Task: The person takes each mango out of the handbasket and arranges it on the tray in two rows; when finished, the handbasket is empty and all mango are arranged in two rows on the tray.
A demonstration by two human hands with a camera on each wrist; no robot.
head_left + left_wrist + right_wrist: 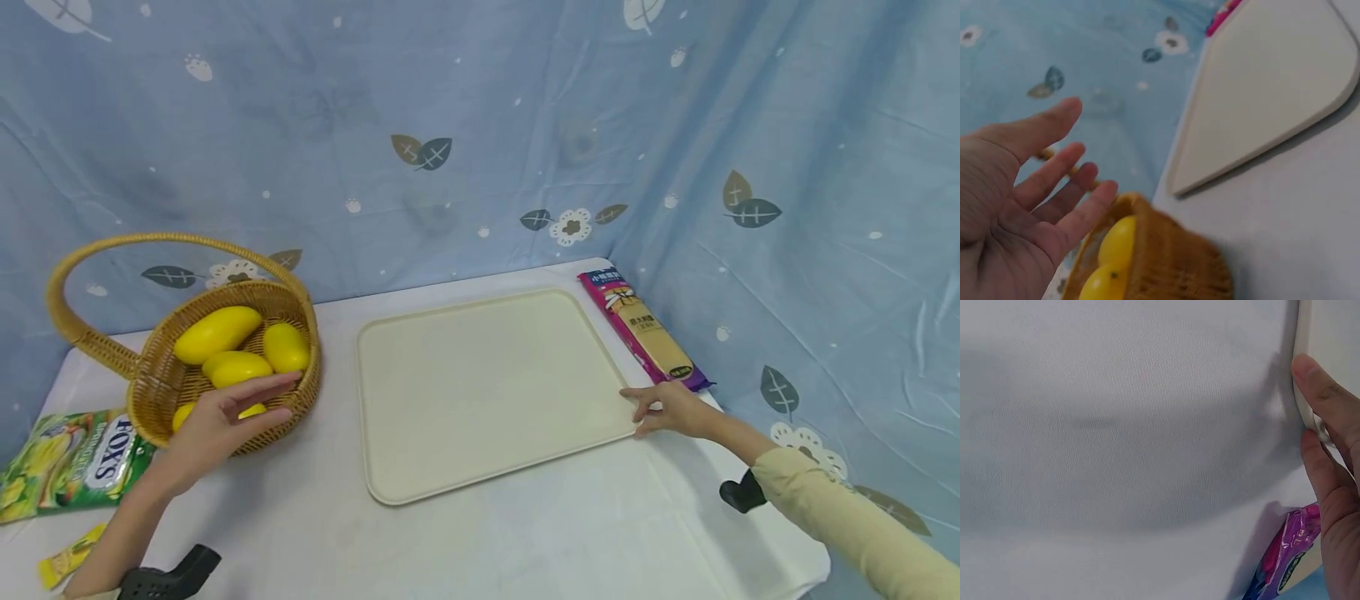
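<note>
Yellow mangoes lie in a wicker basket with a tall arched handle, at the left of the table. My left hand is over the basket's front rim, thumb and fingers apart, holding nothing; it hides part of the mangoes lower in the basket. In the left wrist view its palm and loosely bent fingers show beside the basket. A cream rectangular tray lies flat in the middle. At the tray's near right corner my right hand grips the edge, fingertips on the rim.
A pink and purple noodle packet lies right of the tray against the blue curtain. At the left are a green FOX'S bag and a small yellow sachet. A white cloth covers the table.
</note>
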